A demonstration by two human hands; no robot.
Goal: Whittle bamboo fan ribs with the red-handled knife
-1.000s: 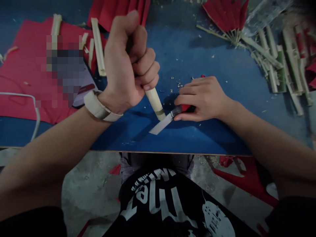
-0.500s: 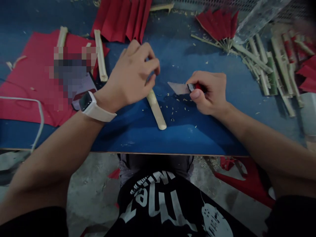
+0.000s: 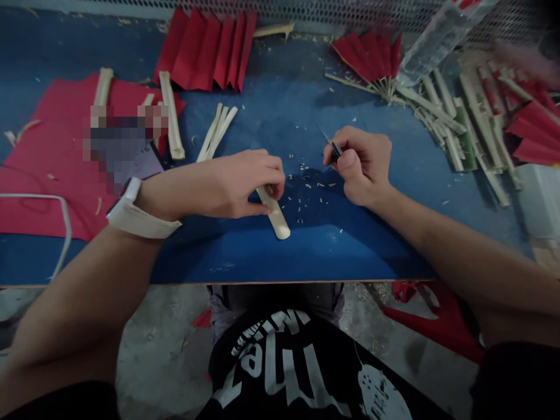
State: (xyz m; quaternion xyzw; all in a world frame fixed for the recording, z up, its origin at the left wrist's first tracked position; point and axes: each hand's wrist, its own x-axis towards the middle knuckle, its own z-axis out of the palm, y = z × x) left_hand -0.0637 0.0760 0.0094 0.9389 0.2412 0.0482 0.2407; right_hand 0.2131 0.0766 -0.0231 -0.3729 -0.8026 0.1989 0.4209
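Note:
A pale bamboo strip (image 3: 279,223) with a rounded near end lies slanted on the blue table. My left hand (image 3: 245,182) is over its upper part, thumb at the left edge and curled fingers at the right, closed on it. To the right, just above the tabletop, my right hand (image 3: 363,160) grips a knife (image 3: 336,150); its blade is seen nearly edge-on and points up and left. Small bamboo shavings (image 3: 308,185) are scattered between the hands. Several thin bamboo sticks (image 3: 217,133) lie beyond my left wrist.
Red paper (image 3: 48,175) covers the left side, with a phone (image 3: 146,158) and bamboo pieces (image 3: 171,116) on it. Pleated red paper (image 3: 205,49) is at the back. A red fan (image 3: 371,55), a clear bottle (image 3: 446,41) and bamboo pieces (image 3: 476,116) occupy the right.
My left hand has come down and closed on the bamboo strip, uncovering the thin sticks behind. The knife blade has turned from broadside to nearly edge-on. The view has tilted up slightly.

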